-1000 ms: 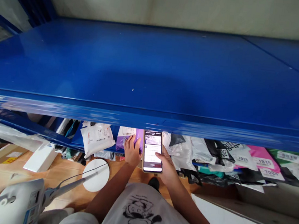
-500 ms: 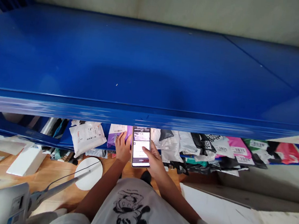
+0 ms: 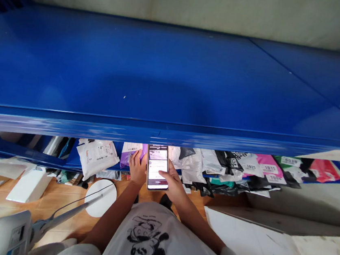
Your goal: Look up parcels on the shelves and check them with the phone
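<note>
My right hand (image 3: pixel 173 184) holds a phone (image 3: pixel 157 168) upright, its lit screen facing me, thumb over the lower part of the screen. My left hand (image 3: pixel 137 168) rests with fingers flat on a purple parcel (image 3: pixel 130 156) that lies on the lower blue shelf. The parcel carries a white label at its top. A wide blue shelf board (image 3: pixel 163 81) fills the upper half of the view and hides the back of the lower shelf.
A white bagged parcel (image 3: pixel 96 157) lies left of the purple one. Several bagged parcels with numbered tags (image 3: pixel 252 169) line the lower shelf to the right. A white round stand base (image 3: pixel 101 192) and white device (image 3: pixel 1 233) stand on the wooden floor at left, near a white box (image 3: pixel 28 184).
The view has shifted a little, so hands and parcels sit further left in the picture. Both hands keep the same hold on the phone and the purple parcel.
</note>
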`<state>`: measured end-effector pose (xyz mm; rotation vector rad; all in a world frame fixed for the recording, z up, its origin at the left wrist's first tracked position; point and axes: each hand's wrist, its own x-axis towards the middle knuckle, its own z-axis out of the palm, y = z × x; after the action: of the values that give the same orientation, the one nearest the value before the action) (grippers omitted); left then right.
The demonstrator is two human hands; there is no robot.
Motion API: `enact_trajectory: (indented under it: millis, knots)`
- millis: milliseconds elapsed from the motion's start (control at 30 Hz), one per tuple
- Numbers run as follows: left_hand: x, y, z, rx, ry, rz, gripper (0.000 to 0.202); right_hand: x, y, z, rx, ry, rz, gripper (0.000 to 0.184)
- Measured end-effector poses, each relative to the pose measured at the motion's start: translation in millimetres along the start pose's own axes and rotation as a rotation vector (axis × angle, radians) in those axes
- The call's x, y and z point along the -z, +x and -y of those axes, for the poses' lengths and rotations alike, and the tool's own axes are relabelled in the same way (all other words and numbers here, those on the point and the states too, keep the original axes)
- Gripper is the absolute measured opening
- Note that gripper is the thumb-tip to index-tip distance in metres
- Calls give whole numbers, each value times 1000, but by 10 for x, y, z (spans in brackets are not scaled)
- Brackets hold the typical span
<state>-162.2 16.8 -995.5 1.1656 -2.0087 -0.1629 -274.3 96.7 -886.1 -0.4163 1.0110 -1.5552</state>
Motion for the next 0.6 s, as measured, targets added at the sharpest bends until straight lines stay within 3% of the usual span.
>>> enact_trajectory:
  millis: [433, 600]
  knots:
    - [-22, 9, -4, -6, 31, -16, 32, -41, 28, -41, -13, 47, -67, 34]
    - [-3, 33, -23, 101, -71, -47, 27, -47, -32, 9, -10, 38, 31, 60]
